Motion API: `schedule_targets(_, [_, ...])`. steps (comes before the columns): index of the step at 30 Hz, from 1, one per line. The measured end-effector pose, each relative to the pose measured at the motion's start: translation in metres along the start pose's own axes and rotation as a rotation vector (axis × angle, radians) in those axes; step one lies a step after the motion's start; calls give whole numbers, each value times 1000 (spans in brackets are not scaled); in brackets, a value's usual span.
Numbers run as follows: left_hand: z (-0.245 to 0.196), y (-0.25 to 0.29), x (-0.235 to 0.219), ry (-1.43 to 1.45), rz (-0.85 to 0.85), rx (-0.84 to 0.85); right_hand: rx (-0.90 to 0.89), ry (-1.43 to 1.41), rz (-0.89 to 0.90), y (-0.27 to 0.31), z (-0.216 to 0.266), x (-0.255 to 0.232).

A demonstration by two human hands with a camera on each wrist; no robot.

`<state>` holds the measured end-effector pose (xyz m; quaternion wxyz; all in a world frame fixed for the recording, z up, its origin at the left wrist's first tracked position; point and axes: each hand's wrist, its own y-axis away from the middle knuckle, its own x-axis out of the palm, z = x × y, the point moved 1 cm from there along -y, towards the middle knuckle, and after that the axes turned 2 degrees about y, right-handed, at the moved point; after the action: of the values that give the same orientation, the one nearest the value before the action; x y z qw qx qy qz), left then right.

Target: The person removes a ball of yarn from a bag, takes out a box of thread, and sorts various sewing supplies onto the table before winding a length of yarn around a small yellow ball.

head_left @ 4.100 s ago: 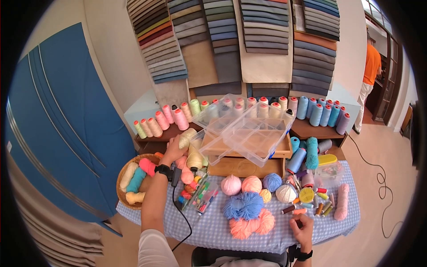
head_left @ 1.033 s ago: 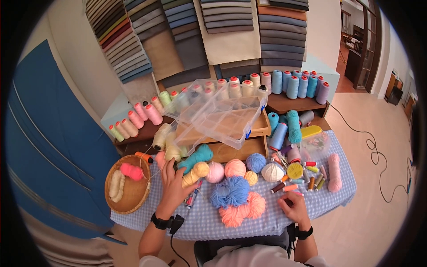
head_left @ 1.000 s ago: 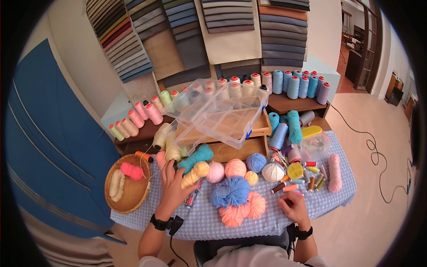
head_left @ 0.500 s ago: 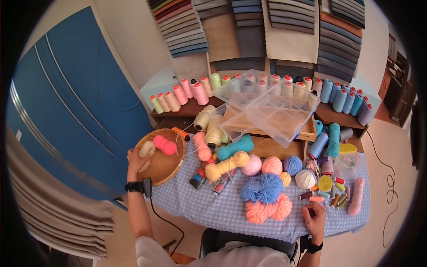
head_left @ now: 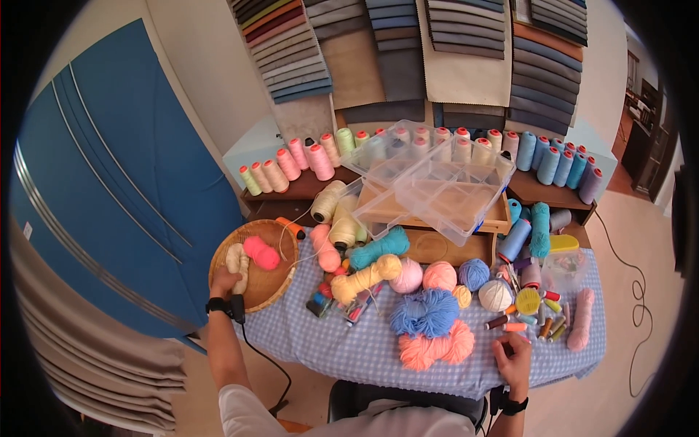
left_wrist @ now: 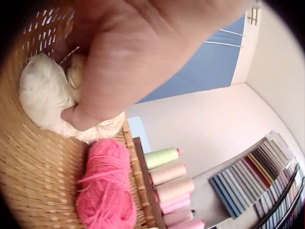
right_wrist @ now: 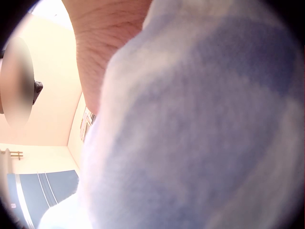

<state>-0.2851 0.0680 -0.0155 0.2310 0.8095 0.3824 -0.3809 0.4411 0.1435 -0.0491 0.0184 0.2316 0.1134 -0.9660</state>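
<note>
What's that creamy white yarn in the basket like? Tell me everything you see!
The cream yarn is a soft-looking skein, long and lumpy, with fine strands. It lies in the woven basket, near its left side, next to the pink yarn. The left hand holds it, thumb against its strands, and hides part of it.

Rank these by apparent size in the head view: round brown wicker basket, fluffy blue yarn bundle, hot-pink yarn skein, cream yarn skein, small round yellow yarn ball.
1. Wicker basket
2. Blue yarn bundle
3. Hot-pink yarn skein and cream yarn skein: unsure; the left hand partly covers the cream one
4. Yellow yarn ball
</note>
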Motion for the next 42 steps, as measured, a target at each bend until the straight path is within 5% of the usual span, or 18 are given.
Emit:
schedule_targets(4, [-46, 38, -14, 454, 51, 71, 23, 17, 40, 0, -3, -3])
schedule_targets(8, [-73, 47, -16, 481, 109, 185, 26, -3, 49, -2, 8, -3])
schedule_targets(14, [-128, 68, -13, 634, -36, 298, 11, 19, 26, 0, 0, -3])
schedule_targets(16, [-158, 85, -4, 709, -10, 473, 9, 24, 32, -1, 1, -3])
schedule_targets(19, [-194, 110, 21, 667, 127, 443, 28, 15, 26, 0, -1, -2])
schedule_targets(23, [-186, 95, 49, 329, 282, 406, 22, 5, 16, 1, -3, -3])
schedule_targets(26, [-148, 52, 53, -100, -218, 301, 27, 17, 24, 1, 1, -4])
schedule_targets(27, [-129, 33, 50, -99, -214, 303, 14, 12, 19, 0, 0, -3])
schedule_targets(29, [-100, 13, 42, -541, -417, 159, 8, 11, 14, 2, 0, -4])
schedule_targets(30, [-96, 16, 33, -541, -415, 161, 9, 18, 23, 1, 3, -4])
schedule_targets(32, [-90, 28, 15, -38, -75, -46, 14, 25, 29, 0, 4, -4])
schedule_targets(35, [-59, 30, 20, 322, 29, -53, -1, 24, 20, 0, -1, -3])
schedule_targets(37, [-8, -13, 29, 450, 40, 39, -60, 60, 34, -1, 4, -5])
schedule_targets(42, [-5, -10, 23, 399, 9, 105, -66, 59, 59, 0, 3, -8])
